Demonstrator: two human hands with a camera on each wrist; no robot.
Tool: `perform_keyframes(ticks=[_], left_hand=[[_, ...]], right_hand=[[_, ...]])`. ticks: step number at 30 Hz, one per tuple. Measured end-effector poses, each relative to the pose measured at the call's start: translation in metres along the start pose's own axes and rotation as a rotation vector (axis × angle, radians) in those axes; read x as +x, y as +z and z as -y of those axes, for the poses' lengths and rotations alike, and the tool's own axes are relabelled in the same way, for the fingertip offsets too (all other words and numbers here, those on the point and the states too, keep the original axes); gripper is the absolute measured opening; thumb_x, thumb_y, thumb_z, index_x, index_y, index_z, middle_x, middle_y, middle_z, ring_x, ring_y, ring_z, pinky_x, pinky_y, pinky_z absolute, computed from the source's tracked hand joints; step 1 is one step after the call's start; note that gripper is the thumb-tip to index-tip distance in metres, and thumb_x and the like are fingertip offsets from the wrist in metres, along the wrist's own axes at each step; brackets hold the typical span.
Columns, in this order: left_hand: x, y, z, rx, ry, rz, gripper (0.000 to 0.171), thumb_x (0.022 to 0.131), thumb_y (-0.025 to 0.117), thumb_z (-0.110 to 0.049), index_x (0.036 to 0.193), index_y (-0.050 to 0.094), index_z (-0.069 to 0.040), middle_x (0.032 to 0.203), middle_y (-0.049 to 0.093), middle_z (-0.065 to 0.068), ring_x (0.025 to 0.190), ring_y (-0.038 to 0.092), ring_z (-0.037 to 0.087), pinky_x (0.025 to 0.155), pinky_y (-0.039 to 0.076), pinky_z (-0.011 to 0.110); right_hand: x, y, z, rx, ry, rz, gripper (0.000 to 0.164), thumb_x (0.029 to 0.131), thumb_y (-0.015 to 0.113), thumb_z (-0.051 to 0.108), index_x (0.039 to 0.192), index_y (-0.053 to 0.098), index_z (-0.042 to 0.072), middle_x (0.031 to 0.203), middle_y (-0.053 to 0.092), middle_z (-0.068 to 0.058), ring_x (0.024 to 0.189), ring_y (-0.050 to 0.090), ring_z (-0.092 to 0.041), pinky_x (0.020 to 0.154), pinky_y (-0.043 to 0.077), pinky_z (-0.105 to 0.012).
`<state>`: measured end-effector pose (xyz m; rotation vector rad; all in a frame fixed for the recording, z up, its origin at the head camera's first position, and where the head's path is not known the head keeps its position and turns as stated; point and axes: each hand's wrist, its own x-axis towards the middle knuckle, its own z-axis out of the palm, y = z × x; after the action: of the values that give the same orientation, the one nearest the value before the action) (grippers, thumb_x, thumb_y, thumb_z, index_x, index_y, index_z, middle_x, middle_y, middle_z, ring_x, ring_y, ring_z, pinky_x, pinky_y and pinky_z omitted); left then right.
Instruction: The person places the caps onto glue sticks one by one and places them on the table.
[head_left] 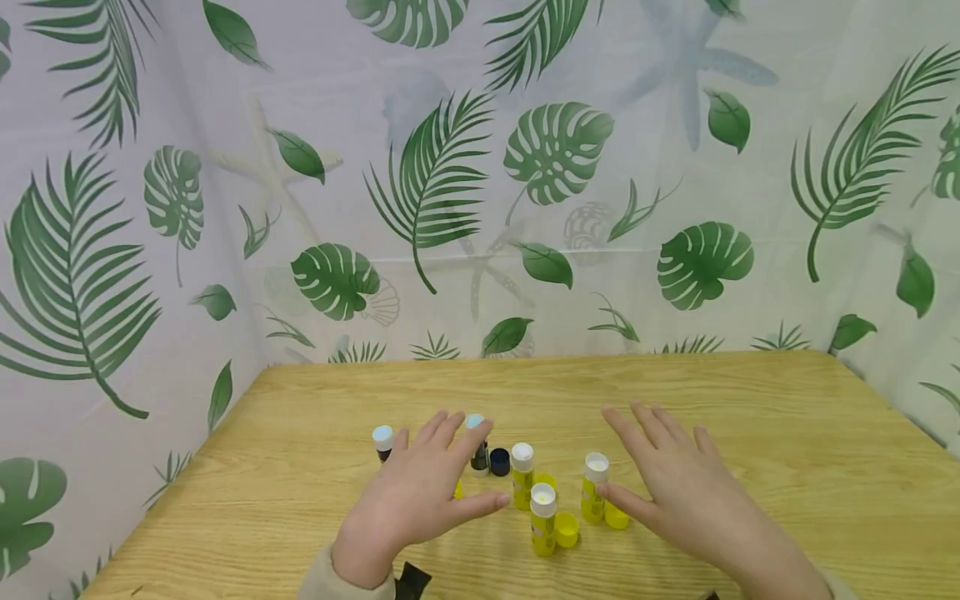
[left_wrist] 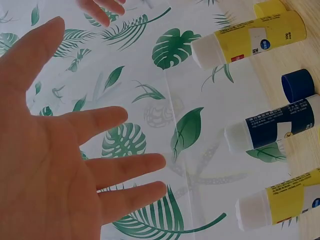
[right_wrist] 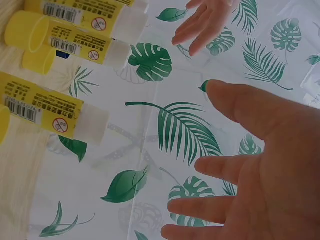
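The left hand [head_left: 420,504] and right hand [head_left: 682,492] hung empty; a low swipe could topple the yellow glue stick [head_left: 592,503] (right hand's nine o'clock).

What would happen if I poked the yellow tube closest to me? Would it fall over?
That yellow tube would probably tip, because it stands tall on a narrow base. Once down, it might roll, since its body looks round. The yellow cap right beside it could perhaps block it on that side.

From here, yellow glue sticks [head_left: 543,533] stand in the way between the left fingers [head_left: 469,445] and right fingers [head_left: 624,431]; the bench [head_left: 570,387] offers passage beyond both.
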<state>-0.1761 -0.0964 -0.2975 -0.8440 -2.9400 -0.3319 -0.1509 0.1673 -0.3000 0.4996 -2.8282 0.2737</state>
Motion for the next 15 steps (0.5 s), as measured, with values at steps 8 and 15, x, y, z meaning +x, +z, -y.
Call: perform_keyframes(ticks=[8,15], left_hand=[[0.0014,0.0012,0.0003,0.018,0.045,0.021,0.066,0.08,0.047,-0.06,0.132,0.041,-0.02,0.133,0.039,0.01,0.125,0.029,0.03,0.093,0.02,0.06],[0.0029,0.0018,0.0001,0.057,0.046,0.048,0.059,0.08,0.055,-0.051,0.126,0.049,-0.015,0.12,0.052,0.006,0.108,0.049,0.02,0.091,0.029,0.053]], right_hand=[[0.0036,0.0019,0.0002,0.019,-0.081,-0.055,0.063,0.079,0.062,0.041,0.129,0.042,0.008,0.121,0.047,-0.021,0.109,0.044,-0.037,0.085,0.03,-0.059],[0.0069,0.0018,0.0007,0.067,-0.063,0.051,0.051,0.081,0.061,0.039,0.12,0.052,0.008,0.111,0.057,-0.01,0.097,0.054,-0.03,0.08,0.042,-0.048]])
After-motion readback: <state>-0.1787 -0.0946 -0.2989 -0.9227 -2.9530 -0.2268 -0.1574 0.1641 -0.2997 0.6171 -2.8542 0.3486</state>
